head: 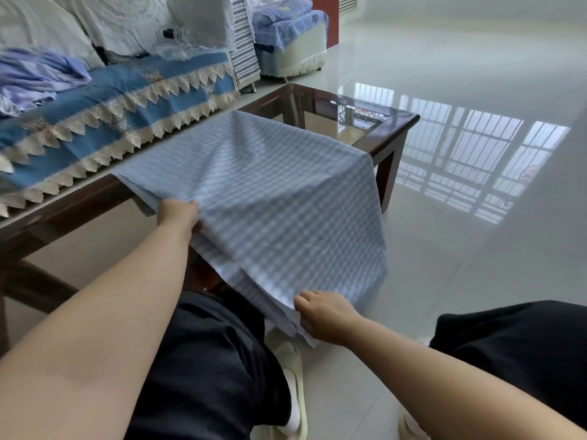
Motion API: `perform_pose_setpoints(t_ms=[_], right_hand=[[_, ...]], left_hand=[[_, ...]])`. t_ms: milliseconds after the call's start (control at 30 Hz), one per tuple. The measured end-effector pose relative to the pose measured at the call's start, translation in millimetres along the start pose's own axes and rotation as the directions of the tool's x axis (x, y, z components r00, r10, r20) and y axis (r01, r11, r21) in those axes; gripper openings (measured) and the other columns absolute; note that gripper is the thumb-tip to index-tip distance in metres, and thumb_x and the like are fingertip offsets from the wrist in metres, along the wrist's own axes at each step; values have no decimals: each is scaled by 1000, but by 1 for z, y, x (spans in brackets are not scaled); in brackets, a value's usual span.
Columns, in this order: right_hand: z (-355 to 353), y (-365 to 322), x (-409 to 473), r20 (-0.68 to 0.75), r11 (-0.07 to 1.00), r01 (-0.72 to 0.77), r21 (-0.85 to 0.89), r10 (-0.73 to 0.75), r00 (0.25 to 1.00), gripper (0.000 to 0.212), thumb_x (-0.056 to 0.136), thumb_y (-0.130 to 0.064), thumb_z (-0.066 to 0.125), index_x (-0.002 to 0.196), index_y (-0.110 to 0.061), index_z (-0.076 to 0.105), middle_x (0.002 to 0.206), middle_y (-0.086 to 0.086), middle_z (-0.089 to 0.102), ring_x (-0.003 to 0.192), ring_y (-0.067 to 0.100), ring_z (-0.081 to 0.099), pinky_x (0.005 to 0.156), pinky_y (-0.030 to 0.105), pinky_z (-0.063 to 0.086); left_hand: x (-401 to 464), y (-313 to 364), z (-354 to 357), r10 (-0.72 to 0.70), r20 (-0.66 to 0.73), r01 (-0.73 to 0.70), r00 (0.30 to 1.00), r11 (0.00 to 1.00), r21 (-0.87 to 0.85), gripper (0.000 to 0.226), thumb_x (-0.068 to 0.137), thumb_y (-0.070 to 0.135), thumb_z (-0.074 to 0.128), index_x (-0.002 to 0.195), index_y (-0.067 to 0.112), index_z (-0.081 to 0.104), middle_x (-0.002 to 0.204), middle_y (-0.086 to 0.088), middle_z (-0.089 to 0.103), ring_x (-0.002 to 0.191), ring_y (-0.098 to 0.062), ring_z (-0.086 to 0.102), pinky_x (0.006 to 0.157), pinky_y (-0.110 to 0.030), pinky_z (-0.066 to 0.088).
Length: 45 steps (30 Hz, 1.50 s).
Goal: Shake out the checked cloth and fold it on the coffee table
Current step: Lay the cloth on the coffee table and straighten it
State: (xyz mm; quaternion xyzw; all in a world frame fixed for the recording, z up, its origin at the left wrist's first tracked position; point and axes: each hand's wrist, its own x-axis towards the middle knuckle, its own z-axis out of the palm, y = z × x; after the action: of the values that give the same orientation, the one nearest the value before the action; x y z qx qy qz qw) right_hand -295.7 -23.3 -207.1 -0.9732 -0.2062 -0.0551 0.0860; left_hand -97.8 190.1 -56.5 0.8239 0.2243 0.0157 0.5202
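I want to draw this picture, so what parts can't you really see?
Head view only:
- Fingertips of the left hand and right hand: tucked under the checked cloth they pinch.
- Near part of the coffee table: covered by the cloth.
- Cloth's check pattern: blurred.
- How many layers hang at the cloth's near edge: too bunched to count.
- Sofa: cut off by the left edge.

This is a home living room. A sofa under a blue cover trimmed with cream zigzag lace [120, 103] runs along the left, piled with white cushions [127, 20] and crumpled pale lilac bedding [35, 74]. Beside it stands a dark wooden desk with a glass top [374, 122]. The glossy pale tiled floor [476, 249] reflects barred windows.
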Motion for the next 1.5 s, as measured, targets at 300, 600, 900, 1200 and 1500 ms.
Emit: perform_pose_setpoints(t_ms=[300, 600, 900, 1200, 1500], right_hand=[[8, -5, 18, 281, 914, -356, 195, 295, 913, 22, 96, -28, 38, 100, -14, 55, 96, 3, 58, 93, 29, 61, 70, 35, 45], [-13, -40, 58, -80, 712, -451, 538, 576, 813, 53, 89, -51, 53, 124, -13, 44, 119, 2, 47, 106, 20, 52, 72, 28, 43], [-25, -73, 91, -183, 830, -302, 468, 426, 886, 74, 92, -51, 44, 148, -17, 10, 126, 7, 52, 108, 24, 55, 92, 38, 40], [-20, -87, 103, -263, 929, -116, 351, 216, 940, 45, 90, -29, 49, 130, -7, 51, 104, 8, 69, 89, 27, 67, 71, 41, 50], [-23, -41, 105, -386, 917, -231, 326, 352, 852, 46, 97, -38, 36, 139, -20, 40, 150, 4, 34, 142, 22, 24, 117, 42, 10]], left_hand=[[-16, 1, -2, -269, 186, 245, 945, 959, 140, 50, 95, 12, 57, 140, 2, 38, 146, -15, 40, 127, -31, 48, 85, -40, 54], [-47, 6, 5, -427, 401, 365, 810, 904, 225, 26, 94, 26, 58, 118, 15, 56, 89, -4, 65, 80, -16, 60, 48, -24, 52], [-52, -2, 1, -396, 381, 347, 835, 918, 194, 20, 95, 24, 57, 83, 9, 55, 86, -6, 59, 78, -20, 56, 86, -35, 46], [-40, -13, -20, -441, 315, 393, 841, 896, 205, 35, 98, 10, 49, 131, 0, 46, 116, -16, 56, 115, -27, 54, 83, -39, 47], [-32, -15, -32, -396, 255, 349, 882, 913, 211, 33, 84, 6, 56, 118, 4, 53, 106, -11, 57, 93, -27, 58, 84, -38, 50]])
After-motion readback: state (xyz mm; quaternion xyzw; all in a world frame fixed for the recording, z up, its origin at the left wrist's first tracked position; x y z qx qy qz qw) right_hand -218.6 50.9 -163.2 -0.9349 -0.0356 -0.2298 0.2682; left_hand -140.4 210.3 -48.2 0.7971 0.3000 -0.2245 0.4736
